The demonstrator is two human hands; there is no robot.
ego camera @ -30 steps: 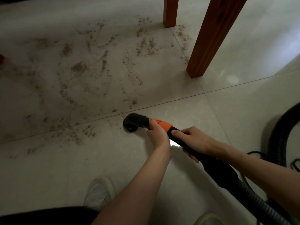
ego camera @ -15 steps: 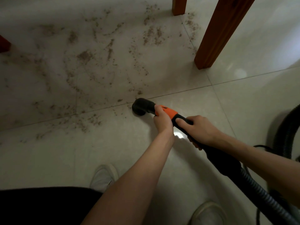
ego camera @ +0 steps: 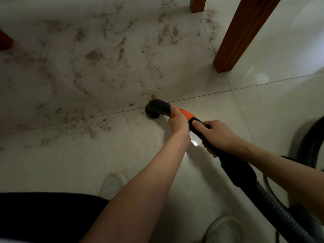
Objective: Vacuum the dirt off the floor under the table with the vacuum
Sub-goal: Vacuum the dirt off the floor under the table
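Two hands grip one vacuum wand (ego camera: 233,165): left hand (ego camera: 178,122) wraps the orange collar (ego camera: 185,114), right hand (ego camera: 216,135) wraps the black handle behind it. One nozzle (ego camera: 155,108) rests on the floor (ego camera: 263,111) at the tile joint. Dirt (ego camera: 93,56) spreads from 9 to 12 o'clock of the nozzle. Two table legs (ego camera: 240,35) stand at 1 o'clock. Two shoes (ego camera: 112,185) at 6 o'clock

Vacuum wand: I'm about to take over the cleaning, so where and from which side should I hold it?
Probably as now: left hand curled over the orange collar behind the nozzle, right hand round the black handle, both from above, since the wand slopes down toward the floor.
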